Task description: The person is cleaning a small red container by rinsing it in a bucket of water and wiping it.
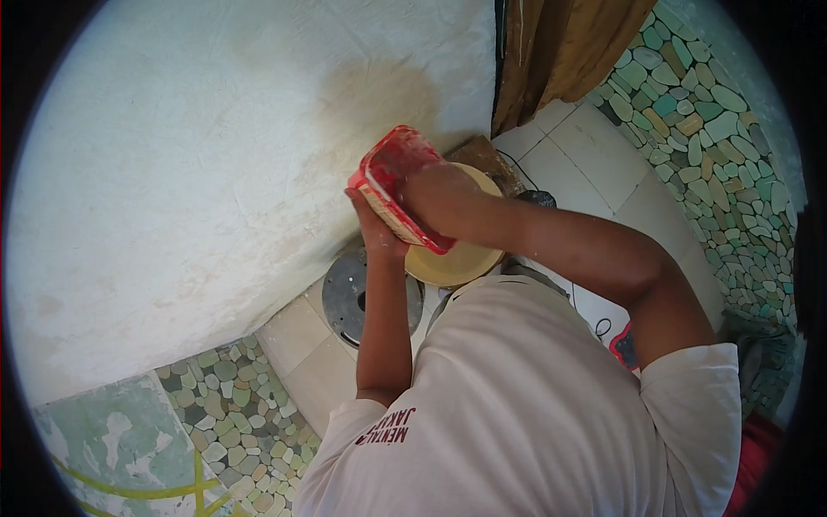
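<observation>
A red plastic tub with pale smears on its walls is held tilted in front of the white wall. My left hand grips it from its left side and underneath, fingers wrapped at the edge. Inside the tub's mouth is my right hand; its fingers are hidden and a little blurred, so what they hold, if anything, does not show. Directly below both hands sits a round yellowish basin, partly covered by the tub and my right forearm.
A dark grey round disc with holes lies on the tiles beside the basin. Behind the basin are a brown block and a thin black cable. The white wall stands close ahead, a brown curtain at its right end. Pebble-patterned flooring runs along the right.
</observation>
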A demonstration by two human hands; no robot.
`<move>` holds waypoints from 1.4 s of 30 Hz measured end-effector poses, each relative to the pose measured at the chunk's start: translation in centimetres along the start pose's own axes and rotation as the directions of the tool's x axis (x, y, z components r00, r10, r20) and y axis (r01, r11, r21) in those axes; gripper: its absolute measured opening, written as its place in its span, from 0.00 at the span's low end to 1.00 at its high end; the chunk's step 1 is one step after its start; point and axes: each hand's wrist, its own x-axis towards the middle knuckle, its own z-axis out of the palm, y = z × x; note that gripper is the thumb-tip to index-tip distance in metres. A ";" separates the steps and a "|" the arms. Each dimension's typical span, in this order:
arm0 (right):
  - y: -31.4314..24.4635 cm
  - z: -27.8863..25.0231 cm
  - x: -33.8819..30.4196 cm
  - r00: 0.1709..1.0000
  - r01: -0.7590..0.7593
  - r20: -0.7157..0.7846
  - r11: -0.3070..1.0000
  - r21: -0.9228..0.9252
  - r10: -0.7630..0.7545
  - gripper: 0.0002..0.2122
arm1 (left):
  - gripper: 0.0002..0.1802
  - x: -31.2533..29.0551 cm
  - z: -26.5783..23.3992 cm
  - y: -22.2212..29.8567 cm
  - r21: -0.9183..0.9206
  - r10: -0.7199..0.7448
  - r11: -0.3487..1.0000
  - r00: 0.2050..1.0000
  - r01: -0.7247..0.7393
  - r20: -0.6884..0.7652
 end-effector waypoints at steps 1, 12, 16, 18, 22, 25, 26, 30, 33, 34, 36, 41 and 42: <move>-0.2 0.6 -0.4 1.000 0.001 0.000 1.000 -0.001 -0.001 0.07 | 0.46 0.0 -0.4 0.1 -0.001 0.001 1.000 1.000 -0.001 0.000; -1.2 -0.3 0.6 0.988 -0.040 -0.147 0.995 0.091 0.053 0.08 | 0.45 0.1 -1.6 -0.5 -0.031 -0.001 1.000 1.000 0.001 0.007; -1.3 1.4 -0.8 0.998 -0.062 -0.015 0.992 0.107 0.064 0.07 | 0.44 0.4 -2.5 0.0 -0.127 0.043 0.991 0.998 -0.037 0.041; -1.4 1.2 -1.1 0.996 -0.084 0.029 0.988 0.127 0.081 0.07 | 0.44 0.4 -3.3 -0.3 -0.081 0.031 0.996 0.998 -0.027 0.048; -1.5 0.0 0.3 0.973 -0.023 -0.225 0.996 0.088 0.042 0.06 | 0.44 0.2 -2.4 -0.3 -0.119 0.034 0.993 0.999 -0.029 0.042; -1.7 -0.2 0.6 0.978 -0.039 -0.197 0.991 0.129 0.065 0.07 | 0.44 0.2 -1.5 0.0 -0.073 0.048 0.996 0.999 -0.049 -0.009; -1.8 0.3 0.2 0.991 -0.062 -0.110 0.988 0.139 0.078 0.07 | 0.44 0.3 -1.6 0.2 -0.068 0.072 0.995 0.997 -0.072 -0.001; -1.1 1.6 -0.5 0.994 -0.103 -0.005 0.979 0.173 0.106 0.08 | 0.44 0.5 -2.8 -0.2 -0.028 0.020 0.999 1.000 -0.019 0.017; -0.9 -0.5 0.4 0.992 0.029 -0.122 1.000 -0.013 -0.030 0.08 | 0.44 -0.2 -1.8 0.2 -0.011 -0.053 0.999 0.998 0.052 -0.022; -0.7 -0.9 0.8 0.992 0.028 -0.121 1.000 -0.011 -0.029 0.08 | 0.44 -0.2 -1.9 0.2 -0.010 -0.054 0.999 0.998 0.054 -0.024; -0.4 -1.3 1.2 0.995 -0.013 -0.102 0.999 0.029 0.016 0.07 | 0.44 0.1 -2.0 0.1 -0.022 -0.073 0.997 0.997 0.073 0.013; -0.5 0.2 -0.7 0.995 0.100 0.022 0.992 -0.079 -0.099 0.07 | 0.44 0.2 -1.8 0.3 -0.057 -0.057 0.997 0.998 0.056 -0.002; -0.4 0.6 -0.9 0.987 0.153 0.074 0.982 -0.113 -0.145 0.07 | 0.45 0.2 -1.6 0.4 -0.078 -0.065 0.995 0.998 0.064 -0.014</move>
